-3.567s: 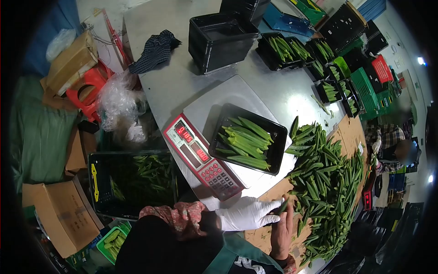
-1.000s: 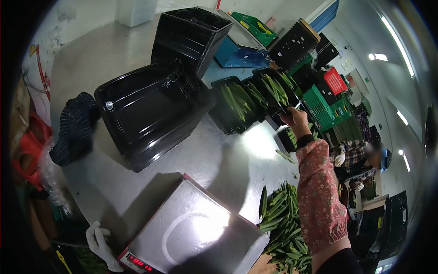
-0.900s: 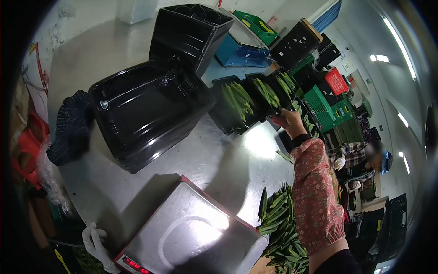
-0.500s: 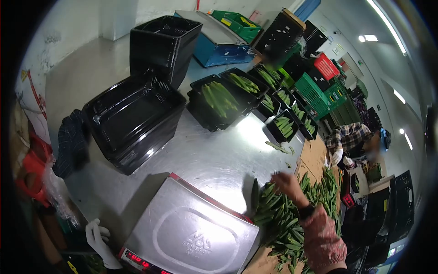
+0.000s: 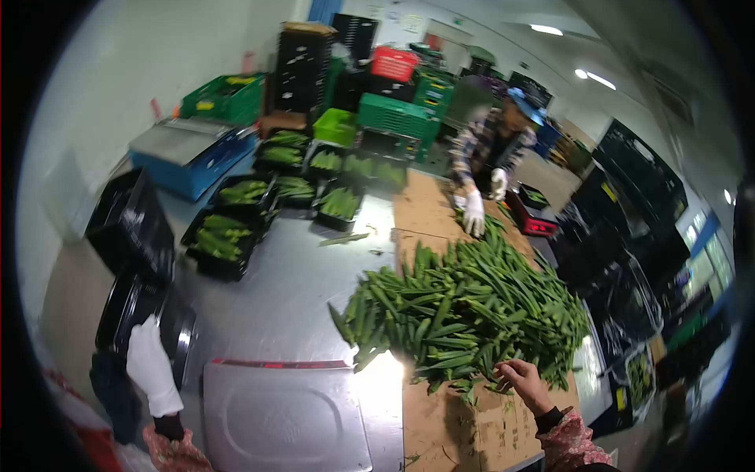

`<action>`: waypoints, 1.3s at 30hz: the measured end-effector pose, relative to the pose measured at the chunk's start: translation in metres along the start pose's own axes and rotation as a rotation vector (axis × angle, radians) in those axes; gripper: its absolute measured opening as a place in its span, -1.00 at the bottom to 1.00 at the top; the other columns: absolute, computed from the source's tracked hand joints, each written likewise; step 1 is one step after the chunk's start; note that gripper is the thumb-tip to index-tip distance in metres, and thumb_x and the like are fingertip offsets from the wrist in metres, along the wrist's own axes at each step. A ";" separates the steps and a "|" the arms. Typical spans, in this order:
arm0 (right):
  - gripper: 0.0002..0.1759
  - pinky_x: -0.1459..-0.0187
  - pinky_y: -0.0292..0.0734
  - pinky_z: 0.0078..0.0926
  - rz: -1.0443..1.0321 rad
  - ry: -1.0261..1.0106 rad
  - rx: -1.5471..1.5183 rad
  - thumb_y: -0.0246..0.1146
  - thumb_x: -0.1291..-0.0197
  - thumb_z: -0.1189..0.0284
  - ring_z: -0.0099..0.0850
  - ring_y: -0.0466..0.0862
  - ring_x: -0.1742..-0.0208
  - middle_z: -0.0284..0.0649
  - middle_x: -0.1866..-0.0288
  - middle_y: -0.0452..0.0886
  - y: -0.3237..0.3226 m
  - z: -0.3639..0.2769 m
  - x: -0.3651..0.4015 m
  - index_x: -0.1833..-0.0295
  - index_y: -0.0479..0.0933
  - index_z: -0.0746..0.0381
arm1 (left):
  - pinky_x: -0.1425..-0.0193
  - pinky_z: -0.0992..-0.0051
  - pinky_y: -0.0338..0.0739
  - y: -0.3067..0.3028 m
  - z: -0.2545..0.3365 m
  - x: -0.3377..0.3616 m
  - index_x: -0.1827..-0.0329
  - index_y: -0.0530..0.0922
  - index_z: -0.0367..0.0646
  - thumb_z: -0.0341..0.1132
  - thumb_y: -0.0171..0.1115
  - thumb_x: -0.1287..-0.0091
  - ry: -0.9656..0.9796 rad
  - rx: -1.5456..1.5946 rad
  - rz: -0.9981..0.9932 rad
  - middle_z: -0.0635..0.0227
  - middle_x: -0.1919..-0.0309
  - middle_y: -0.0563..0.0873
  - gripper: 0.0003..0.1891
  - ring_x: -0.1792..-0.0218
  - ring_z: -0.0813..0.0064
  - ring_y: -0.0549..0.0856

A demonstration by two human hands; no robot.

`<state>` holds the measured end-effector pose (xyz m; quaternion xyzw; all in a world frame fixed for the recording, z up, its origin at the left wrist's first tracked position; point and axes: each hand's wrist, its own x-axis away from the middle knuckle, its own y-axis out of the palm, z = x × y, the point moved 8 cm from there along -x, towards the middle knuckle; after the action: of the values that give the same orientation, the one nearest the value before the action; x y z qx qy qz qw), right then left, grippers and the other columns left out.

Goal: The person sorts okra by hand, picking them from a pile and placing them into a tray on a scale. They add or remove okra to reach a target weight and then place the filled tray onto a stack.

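My left hand, in a white glove, reaches over the stack of black plastic trays at the left. Its fingers blur against the trays, so their grip cannot be made out. Bare, my right hand is at the near edge of a large pile of okra, fingers loosely bent and apart from the thumb. No okra shows between them. The pile lies partly on flattened cardboard and partly on the metal table. A scale with a metal plate sits in front of me.
Several black trays of okra stand toward the back left. Another black tray stack leans there, near a blue box. Across the pile, a co-worker's white-gloved hand touches okra. Crates are stacked behind.
My view has swung right and levelled. My left hand has moved from beside the scale to the black trays. My right hand has shifted to the okra pile's near edge.
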<state>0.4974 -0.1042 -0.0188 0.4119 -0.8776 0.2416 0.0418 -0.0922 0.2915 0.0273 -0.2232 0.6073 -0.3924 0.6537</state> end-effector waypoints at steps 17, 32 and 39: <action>-0.71 0.38 0.61 -0.45 0.171 -0.042 0.328 0.18 -0.37 0.33 -0.43 0.74 0.46 -0.16 0.34 0.74 -0.051 0.100 0.089 0.09 0.60 0.37 | -0.08 0.31 0.47 -0.088 -0.029 -0.027 0.01 0.55 -0.32 -0.20 0.00 -0.54 -0.100 0.299 0.303 0.05 0.16 0.67 -0.68 0.07 0.10 0.63; -0.79 0.36 0.56 -0.34 0.183 -0.277 0.289 0.20 -0.33 0.35 -0.21 0.69 0.41 -0.09 0.39 0.68 -0.066 0.183 0.115 0.11 0.63 0.27 | -0.18 0.23 0.43 -0.134 0.192 0.222 0.06 0.59 -0.24 -0.48 0.26 -0.28 0.480 0.202 -0.145 0.15 0.00 0.62 -0.81 -0.06 0.12 0.57; -0.76 0.33 0.59 -0.31 0.221 -0.165 0.077 0.19 -0.34 0.33 -0.19 0.72 0.40 -0.08 0.41 0.69 -0.091 0.219 0.123 0.10 0.65 0.25 | 0.02 0.31 0.52 -0.143 0.304 0.275 0.22 0.61 -0.25 -0.42 0.18 -0.35 0.298 0.654 -0.357 0.16 0.24 0.68 -0.91 0.17 0.16 0.66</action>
<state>0.5121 -0.3401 -0.1422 0.3324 -0.9082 0.2437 -0.0731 0.1554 -0.0647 0.0163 -0.0458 0.4903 -0.7004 0.5166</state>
